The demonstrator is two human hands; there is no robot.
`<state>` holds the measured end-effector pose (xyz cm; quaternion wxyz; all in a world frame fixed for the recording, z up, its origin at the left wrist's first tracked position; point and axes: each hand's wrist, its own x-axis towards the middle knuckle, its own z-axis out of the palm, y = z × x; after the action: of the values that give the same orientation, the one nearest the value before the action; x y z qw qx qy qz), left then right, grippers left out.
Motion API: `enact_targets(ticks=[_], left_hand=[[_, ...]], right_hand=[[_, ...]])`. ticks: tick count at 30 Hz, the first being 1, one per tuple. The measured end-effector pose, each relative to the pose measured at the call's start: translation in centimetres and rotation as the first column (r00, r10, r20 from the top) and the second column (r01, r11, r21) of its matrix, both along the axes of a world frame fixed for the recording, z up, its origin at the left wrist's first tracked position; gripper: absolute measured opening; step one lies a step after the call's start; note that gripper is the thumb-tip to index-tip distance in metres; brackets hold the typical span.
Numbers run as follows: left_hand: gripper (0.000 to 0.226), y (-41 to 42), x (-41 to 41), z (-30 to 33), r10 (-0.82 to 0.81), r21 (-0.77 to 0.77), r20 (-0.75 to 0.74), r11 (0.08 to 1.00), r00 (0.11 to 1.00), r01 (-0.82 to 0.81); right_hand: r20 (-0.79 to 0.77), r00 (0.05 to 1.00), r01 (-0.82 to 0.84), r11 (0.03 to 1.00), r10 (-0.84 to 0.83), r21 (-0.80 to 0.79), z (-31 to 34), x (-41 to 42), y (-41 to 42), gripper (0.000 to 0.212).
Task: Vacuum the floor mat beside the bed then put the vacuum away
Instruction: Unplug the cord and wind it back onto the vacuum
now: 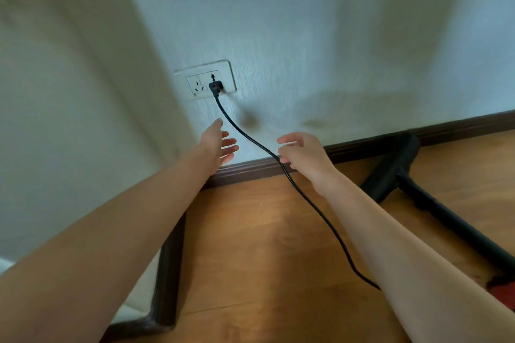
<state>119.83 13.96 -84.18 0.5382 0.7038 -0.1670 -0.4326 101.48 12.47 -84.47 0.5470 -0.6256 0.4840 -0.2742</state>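
Observation:
A black plug (215, 87) sits in a white wall socket (204, 79) low on the wall. Its black cord (303, 198) runs down and right across the wooden floor, passing between my two hands and under my right forearm. My left hand (220, 142) is stretched toward the wall below the socket, fingers straight, holding nothing. My right hand (302, 150) hovers beside the cord with fingers loosely bent, holding nothing. The vacuum's black floor head (390, 164) and tube (457, 225) lie on the floor at the right, against the skirting.
A dark skirting board (459, 127) runs along the wall's foot. A wall corner juts out at the left with dark trim (167, 273). Wooden floor (264, 245) fills the foreground. A bit of red mat (504, 294) shows at the right edge.

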Motion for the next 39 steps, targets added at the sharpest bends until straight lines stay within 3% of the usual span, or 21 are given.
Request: enact_targets(ticks=[3,7,14,19,25,29,33,39], left_hand=[[0.039,-0.8,1.0,1.0,-0.018,-0.053,-0.053,0.999,0.998,0.015],[0.03,-1.8,0.6,1.3,-0.027,-0.106,0.007,0.994,1.0,0.028],[0.029,-4.4,0.6,2.1,0.14,-0.231,-0.176,0.956,0.974,-0.18],[0.035,-5.2,0.6,2.4,0.202,-0.165,-0.175,0.959,0.964,-0.231],[0.04,-5.2,0.7,3.0,0.212,-0.156,-0.224,0.956,0.951,-0.249],[0.037,-4.2,-2.5,1.3,0.127,-0.101,-0.1,0.985,0.987,-0.137],[0.039,-3.0,-8.0,-0.7,0.024,-0.183,-0.319,0.979,0.948,-0.087],[0.035,-2.1,-10.1,2.3,-0.037,-0.272,-0.284,0.961,0.958,-0.043]], right_hand=[[0.027,0.999,0.035,0.997,-0.037,0.067,0.3,-0.7,-0.4,0.024],[0.081,0.992,0.084,0.991,-0.093,0.106,0.7,-1.4,-1.2,0.023],[0.067,0.998,0.003,0.972,-0.02,0.236,0.8,-5.0,-0.4,0.012],[-0.067,0.997,0.059,0.984,-0.048,0.169,1.0,-8.3,-0.4,0.014],[-0.09,0.994,0.072,0.982,-0.057,0.173,1.4,-11.1,-0.4,0.015],[-0.074,0.996,0.063,0.978,-0.049,0.199,1.4,-11.7,-0.8,0.021],[0.056,0.994,0.077,0.96,-0.096,0.268,1.9,-11.2,-1.1,0.029],[0.088,0.996,0.002,0.972,-0.024,0.235,2.8,-10.8,-1.0,0.026]])
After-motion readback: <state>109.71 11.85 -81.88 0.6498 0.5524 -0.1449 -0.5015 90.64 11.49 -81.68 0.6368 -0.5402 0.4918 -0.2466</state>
